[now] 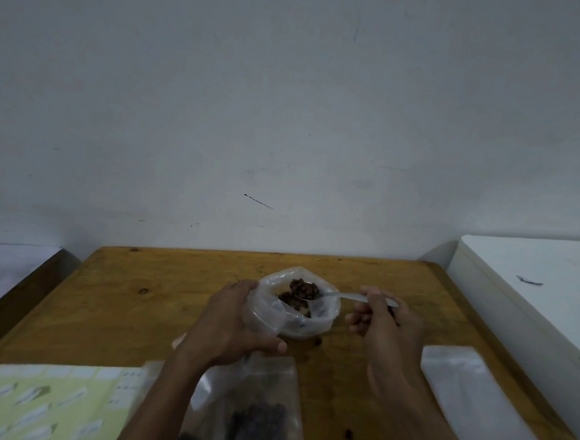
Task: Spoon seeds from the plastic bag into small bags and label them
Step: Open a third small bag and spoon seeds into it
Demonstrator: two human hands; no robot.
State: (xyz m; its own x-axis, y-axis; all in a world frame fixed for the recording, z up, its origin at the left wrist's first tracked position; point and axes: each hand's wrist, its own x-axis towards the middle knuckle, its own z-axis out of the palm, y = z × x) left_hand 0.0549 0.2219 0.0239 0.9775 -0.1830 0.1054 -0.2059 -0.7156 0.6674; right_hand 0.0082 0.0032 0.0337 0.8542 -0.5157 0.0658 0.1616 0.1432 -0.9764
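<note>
Forearms cross the near table edge, partly covering a small bag (261, 420) holding dark seeds and a label sheet (45, 405) at near left. Clear empty bags (468, 397) lie near right. Farther on, the left hand (236, 322) grips the open plastic bag (309, 319), while the right hand (382, 324) pinches a spoon (331, 294) heaped with brown seeds (302, 288) above its mouth. Behind the wooden table (161, 279) stands a white wall (290, 99).

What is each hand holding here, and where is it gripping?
The right hand pinches the spoon by its handle end, the bowl loaded with seeds. The left hand grips the plastic bag by its left side near the open mouth.
</note>
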